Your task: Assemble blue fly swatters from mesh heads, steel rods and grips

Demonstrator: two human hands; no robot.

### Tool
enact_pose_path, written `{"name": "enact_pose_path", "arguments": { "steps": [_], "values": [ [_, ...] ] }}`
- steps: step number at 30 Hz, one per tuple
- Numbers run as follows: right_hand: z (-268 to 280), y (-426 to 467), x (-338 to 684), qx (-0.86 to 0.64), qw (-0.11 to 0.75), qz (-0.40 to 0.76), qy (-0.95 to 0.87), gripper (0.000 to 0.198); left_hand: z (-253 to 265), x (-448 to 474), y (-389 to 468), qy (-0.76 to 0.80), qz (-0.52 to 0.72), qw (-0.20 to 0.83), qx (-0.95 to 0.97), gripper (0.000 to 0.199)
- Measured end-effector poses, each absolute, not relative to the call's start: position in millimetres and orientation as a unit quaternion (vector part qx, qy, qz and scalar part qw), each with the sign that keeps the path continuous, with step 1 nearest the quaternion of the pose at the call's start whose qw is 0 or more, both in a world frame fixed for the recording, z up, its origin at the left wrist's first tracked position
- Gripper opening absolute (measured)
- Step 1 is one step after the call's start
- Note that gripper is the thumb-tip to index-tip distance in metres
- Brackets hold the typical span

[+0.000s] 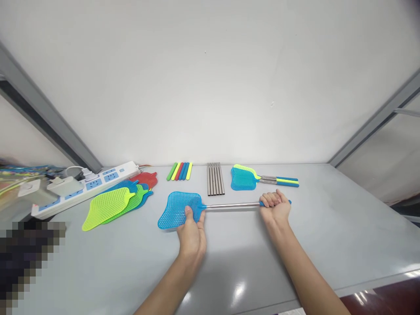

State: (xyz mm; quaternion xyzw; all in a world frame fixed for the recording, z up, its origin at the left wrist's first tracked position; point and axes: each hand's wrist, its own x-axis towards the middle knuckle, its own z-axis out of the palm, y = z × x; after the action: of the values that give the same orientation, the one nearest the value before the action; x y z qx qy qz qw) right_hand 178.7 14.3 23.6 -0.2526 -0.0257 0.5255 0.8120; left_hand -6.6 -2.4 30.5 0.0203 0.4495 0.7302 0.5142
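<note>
Between my hands a blue fly swatter point(234, 205) lies sideways, its metal rod drawn out long. My left hand point(192, 232) pinches the mesh head near its neck, thumb on top. Fingers of my right hand point(276, 208) are wrapped round the blue grip, whose end shows past the fist. Behind the rod, several bare metal rods point(215, 179) lie side by side. Short coloured grips point(180, 171) in green, yellow, red and blue are lined up to their left. Beyond my right hand rest a few assembled swatters point(244, 179) with blue and yellow grips.
Loose mesh swatter heads point(108, 208) in yellow, green, blue and red overlap at the left. Behind them a white power strip point(123, 171) carries plugged-in adapters point(65, 187) and cables. A white wall backs the grey table point(344, 227). A pixelated dark patch covers the lower left.
</note>
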Motion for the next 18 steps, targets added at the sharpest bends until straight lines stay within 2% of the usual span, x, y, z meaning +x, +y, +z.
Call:
{"name": "enact_pose_path", "arguments": {
  "steps": [9, 18],
  "values": [
    [15, 17, 173, -0.224, 0.822, 0.523, 0.013, 0.034, 29, -4, -4, 0.448, 0.737, 0.504, 0.042, 0.019],
    [10, 15, 162, -0.254, 0.817, 0.517, -0.03, 0.037, 31, -2, -7, 0.453, 0.739, 0.497, 0.038, 0.02]
  ]
}}
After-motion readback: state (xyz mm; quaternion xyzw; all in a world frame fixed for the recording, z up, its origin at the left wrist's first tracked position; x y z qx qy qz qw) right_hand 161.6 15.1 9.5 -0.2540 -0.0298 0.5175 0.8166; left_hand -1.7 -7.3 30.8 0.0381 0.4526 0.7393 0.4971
